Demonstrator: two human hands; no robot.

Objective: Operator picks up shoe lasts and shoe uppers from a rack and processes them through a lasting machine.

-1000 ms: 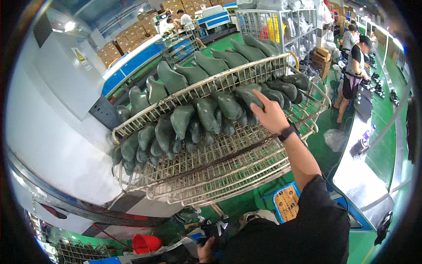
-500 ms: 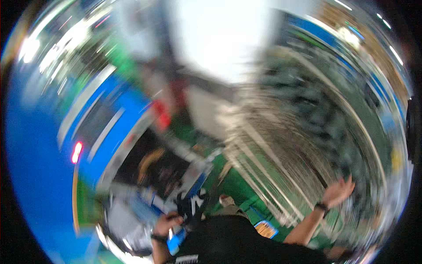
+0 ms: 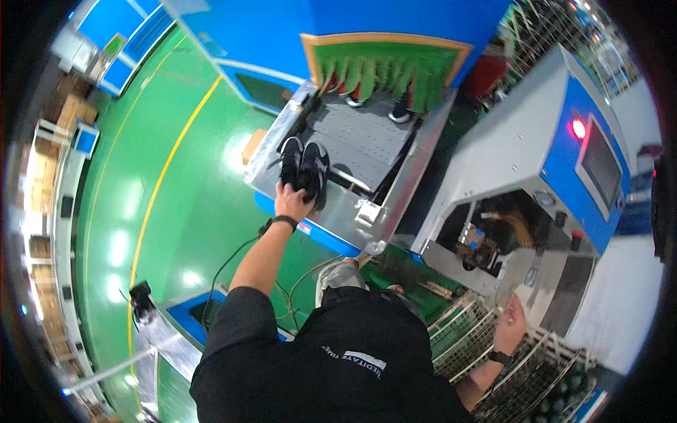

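My left hand (image 3: 294, 202) is closed on the heel ends of a pair of black sneakers (image 3: 302, 169) with white marks. It holds them at the near left corner of a grey perforated conveyor (image 3: 352, 134); whether they rest on its metal edge, I cannot tell. Farther along the belt, more dark shoes (image 3: 400, 109) sit by a green strip curtain (image 3: 381, 67). Out to the right, my right hand (image 3: 509, 328) has its fingers apart and holds nothing that I can see. It is beside a wire rack (image 3: 465, 335), near the front of a grey and blue machine (image 3: 508, 151).
The machine has a screen (image 3: 603, 169), a lit red lamp (image 3: 578, 127) and a dark opening (image 3: 486, 240). A large blue housing (image 3: 268, 32) stands behind the curtain. Lower left is a metal and blue unit (image 3: 169, 338) with a cable, on the green floor (image 3: 148, 176).
The view has swung round from a blurred scene with the wire rack ahead to the conveyor. My left hand has reached forward from beside my body with the black sneakers.
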